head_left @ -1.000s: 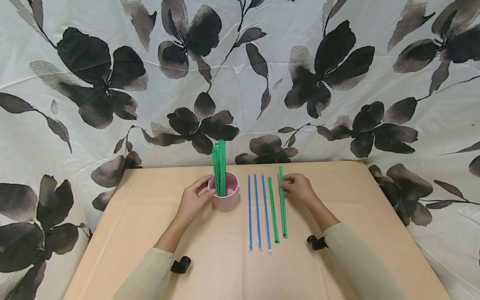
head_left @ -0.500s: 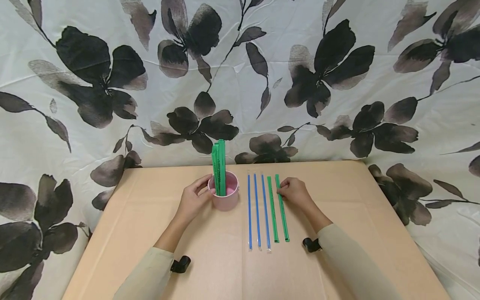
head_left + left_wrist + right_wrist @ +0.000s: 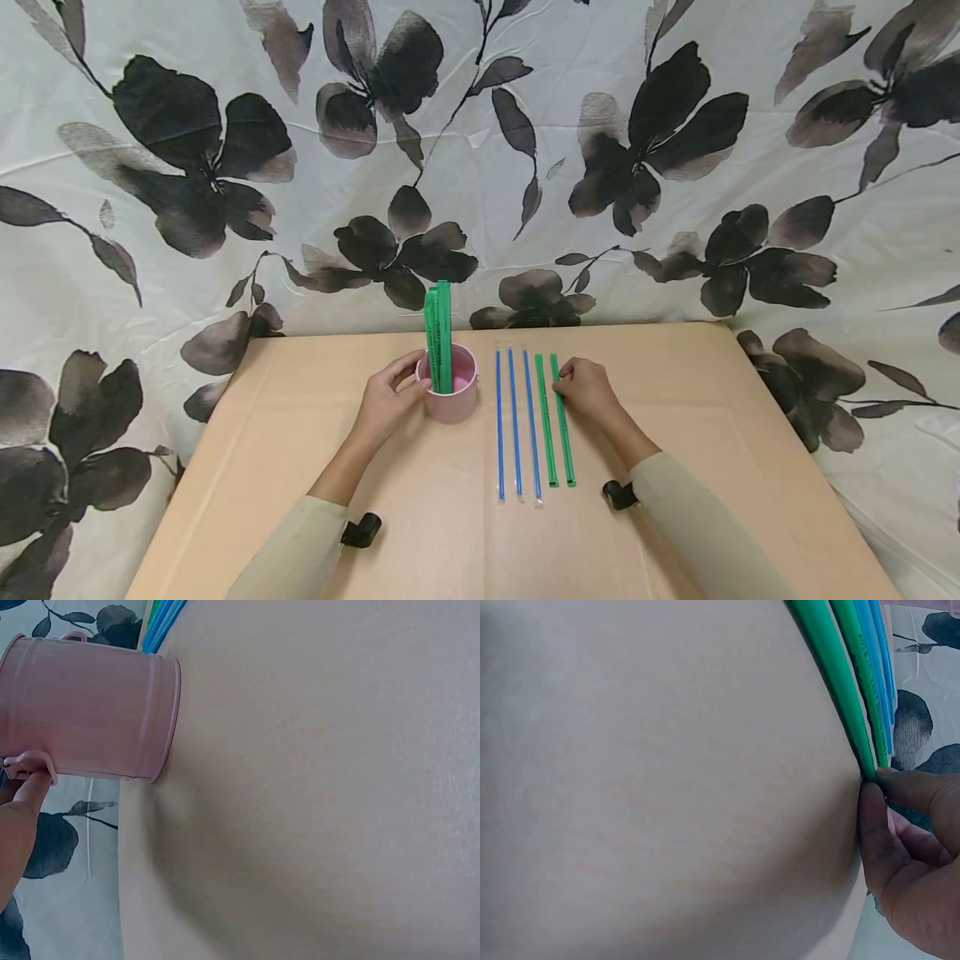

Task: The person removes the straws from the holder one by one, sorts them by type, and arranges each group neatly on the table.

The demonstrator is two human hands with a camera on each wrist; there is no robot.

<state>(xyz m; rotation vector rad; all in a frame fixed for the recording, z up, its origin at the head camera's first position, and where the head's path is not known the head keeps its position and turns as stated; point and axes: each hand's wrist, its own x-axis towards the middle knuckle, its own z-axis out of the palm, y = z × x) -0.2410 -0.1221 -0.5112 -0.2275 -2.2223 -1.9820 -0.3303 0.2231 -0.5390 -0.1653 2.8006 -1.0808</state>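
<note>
My left hand (image 3: 388,398) holds a small pink metal bucket (image 3: 453,407) by its left side. In the left wrist view, a finger is at the small ear (image 3: 34,761) on the wall of the bucket (image 3: 82,709). Several green-wrapped straws (image 3: 441,333) stand upright in it. With thumb and fingertips, my right hand (image 3: 588,386) pinches the upper part of a green-wrapped straw (image 3: 564,437), the rightmost in a row on the table. Left of it lie another green-wrapped straw (image 3: 547,425) and three blue straws in clear wrappers, the nearest blue straw (image 3: 533,433) close by.
A tan table (image 3: 435,517) carries everything, its far edge just behind the bucket. Beyond hangs a white cloth (image 3: 510,167) with dark flowers. Black wrist cameras (image 3: 362,530) are worn at both sleeves.
My right hand has brought the rightmost green straw left and slightly toward me, then straightened it parallel to the neighbouring green one. My left hand and the bucket have stayed put.
</note>
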